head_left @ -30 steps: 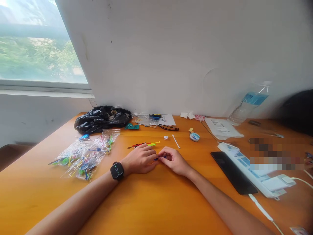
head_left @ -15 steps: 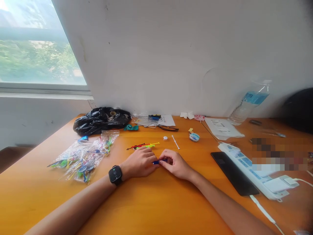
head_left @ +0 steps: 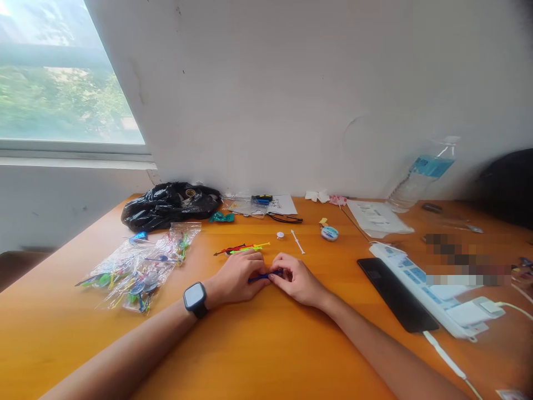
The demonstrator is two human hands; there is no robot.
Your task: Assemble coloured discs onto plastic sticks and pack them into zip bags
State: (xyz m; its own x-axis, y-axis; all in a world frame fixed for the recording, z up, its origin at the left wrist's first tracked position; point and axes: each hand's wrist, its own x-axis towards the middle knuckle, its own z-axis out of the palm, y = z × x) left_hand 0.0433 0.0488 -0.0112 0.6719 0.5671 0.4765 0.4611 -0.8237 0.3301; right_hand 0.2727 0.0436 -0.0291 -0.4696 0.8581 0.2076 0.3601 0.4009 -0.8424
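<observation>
A thin blue plastic stick (head_left: 263, 276) spans the gap between my hands, just above the wooden table. My left hand (head_left: 238, 276) pinches it with thumb and fingers, a smartwatch on that wrist. The fingertips of my right hand (head_left: 296, 279) are closed on the stick's other end, partly covering it. Just beyond my left hand lie thin plastic sticks (head_left: 246, 247) in red, yellow, green and black, some hidden by my knuckles. Farther out are a small white round piece (head_left: 280, 235) and a white stick (head_left: 297, 243) with shaped ends.
Clear bags (head_left: 141, 272) of colourful plastic parts lie to the left, before a black plastic bag (head_left: 170, 205). On the right are a phone (head_left: 395, 294), a power strip (head_left: 420, 289) with cables and a water bottle (head_left: 422, 172). A small round container (head_left: 329, 233) stands toward the back.
My left fingers have opened out around the blue stick, so more of its left part shows. The left wrist has turned slightly; the right hand stays nearly in place.
</observation>
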